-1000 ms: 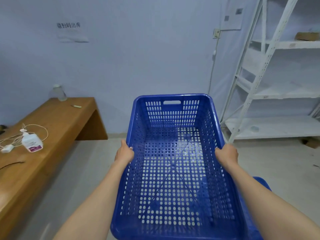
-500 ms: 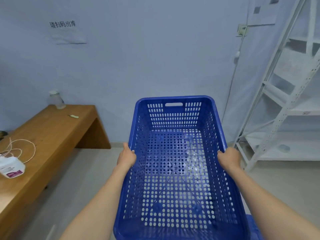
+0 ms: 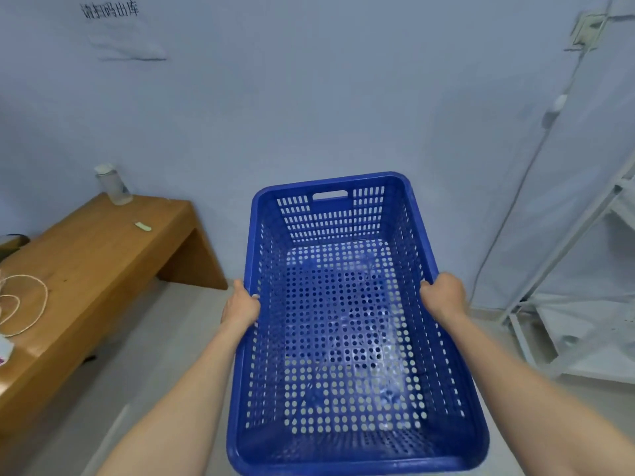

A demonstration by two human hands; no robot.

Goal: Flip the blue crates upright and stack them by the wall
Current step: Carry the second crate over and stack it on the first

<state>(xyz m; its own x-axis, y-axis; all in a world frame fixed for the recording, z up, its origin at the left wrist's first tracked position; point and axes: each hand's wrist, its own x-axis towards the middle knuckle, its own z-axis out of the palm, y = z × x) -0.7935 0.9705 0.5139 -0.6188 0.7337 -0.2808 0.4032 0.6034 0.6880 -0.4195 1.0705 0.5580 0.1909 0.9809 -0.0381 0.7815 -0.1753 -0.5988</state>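
Hands grip the long rims of 1 blue perforated crate [image 3: 343,321]: left hand [image 3: 240,305] clamped on the left rim, right hand [image 3: 445,297] on the right. It is upright, held above the floor, facing the wall [image 3: 309,97], right of the wooden surface [image 3: 86,262].

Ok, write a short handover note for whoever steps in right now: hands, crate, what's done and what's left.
Left hand: shut on the blue crate's left rim.
Right hand: shut on its right rim.
Blue crate: upright, open side up, empty, held in the air facing the wall, between the wooden bench and the white shelving.
Done: this crate is flipped upright.
Left: set it down by the wall. No other crates or stack in view, so look for them.
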